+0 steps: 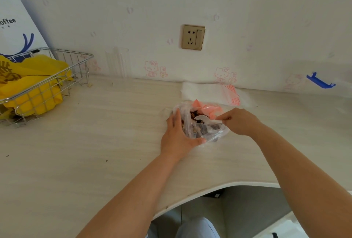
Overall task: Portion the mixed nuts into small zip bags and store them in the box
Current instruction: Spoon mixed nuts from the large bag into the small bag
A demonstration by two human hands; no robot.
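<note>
On the pale table (95, 142), the clear bag of nuts (202, 125) sits near the wall, just in front of the small zip bags (231, 94). The left hand (178, 133) cups its side to keep the mouth open, while the right hand (241, 121) pinches the white spoon (203, 118) dipped inside, seemingly to scoop a portion.

Nut bag (202, 125) on counter (95, 142), zip bags (231, 94) behind, basket (43, 85) far left.
</note>
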